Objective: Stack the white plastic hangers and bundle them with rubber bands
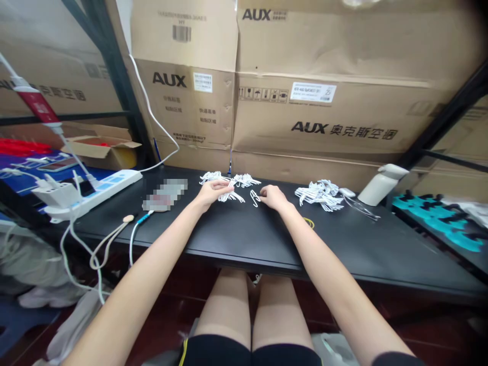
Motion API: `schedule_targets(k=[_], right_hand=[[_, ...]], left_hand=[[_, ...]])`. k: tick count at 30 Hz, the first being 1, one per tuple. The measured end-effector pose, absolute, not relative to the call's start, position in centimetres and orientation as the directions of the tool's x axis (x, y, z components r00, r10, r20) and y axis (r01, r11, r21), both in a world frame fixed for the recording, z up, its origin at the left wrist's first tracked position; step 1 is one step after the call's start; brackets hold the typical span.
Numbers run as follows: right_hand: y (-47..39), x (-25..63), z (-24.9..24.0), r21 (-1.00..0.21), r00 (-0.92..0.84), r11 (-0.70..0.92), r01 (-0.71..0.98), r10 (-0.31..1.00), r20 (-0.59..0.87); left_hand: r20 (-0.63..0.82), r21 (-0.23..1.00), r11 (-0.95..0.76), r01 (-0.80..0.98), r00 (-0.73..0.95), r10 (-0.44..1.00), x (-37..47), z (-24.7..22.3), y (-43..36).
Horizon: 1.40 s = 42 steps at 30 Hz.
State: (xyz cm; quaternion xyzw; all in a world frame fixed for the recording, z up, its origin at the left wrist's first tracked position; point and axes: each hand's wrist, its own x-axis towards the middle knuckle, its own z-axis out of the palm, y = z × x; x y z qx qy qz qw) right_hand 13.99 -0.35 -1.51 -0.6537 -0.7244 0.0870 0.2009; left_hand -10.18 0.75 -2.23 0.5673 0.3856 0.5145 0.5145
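Several thin white hooked pieces (254, 198) jutted from the right hand (272, 195), its thumb and fingers drawn into a pinch over the black tabletop (244, 239); exactly how many it had hold of, I couldn't tell. Just across from it, the left hand (213, 193) had its thumb and fingers pressed together on a small bunch (232, 197) of similar pieces, their ends fanning toward the right hand. To my eye, doing this well called for a light grip, the hooks all turned one way and the left bunch pinched snugly, since loose hooks could easily catch on one another. Two more bundles (246, 180) lay behind the hands, and a larger pile (319, 195) lay to the right, a yellow band (308, 222) nearer the front. Farther out stood a pale bottle (383, 184), while big cartons (343, 112) walled off the back.
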Motion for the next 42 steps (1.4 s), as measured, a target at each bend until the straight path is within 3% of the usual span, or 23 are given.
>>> schedule_targets(k=[7,11,13,25,36,42], right_hand=[[-0.2,13.7,-1.6,-0.573,-0.189,0.272,0.773,0.961,0.202],[0.3,13.7,-1.7,-0.83,-0.301,0.344,0.439,0.927,0.224],[0.4,13.5,-1.7,-0.879,-0.351,0.351,0.323,0.907,0.233],[-0.9,11.6,-1.5,-0.853,-0.499,0.437,0.286,0.828,0.256],[-1.5,9.8,-2.1,-0.723,-0.336,0.589,0.362,0.806,0.488],[-1.4,9.1,-2.9,-0.824,-0.363,0.508,0.249,0.838,0.407]], left_hand=[[0.167,0.986,-0.164,-0.031,0.237,0.957,-10.2,-2.2,0.6],[0.165,0.986,-0.166,-0.016,0.25,0.954,-10.2,-2.1,0.5],[0.167,0.985,-0.172,-0.003,0.259,0.951,-10.2,-2.1,0.5],[0.171,0.982,-0.187,0.011,0.352,0.92,-10.0,-1.7,0.0],[0.163,0.986,-0.161,-0.035,0.345,0.924,-9.9,-2.2,0.3],[0.15,0.989,-0.14,-0.055,0.355,0.923,-9.9,-2.4,0.3]])
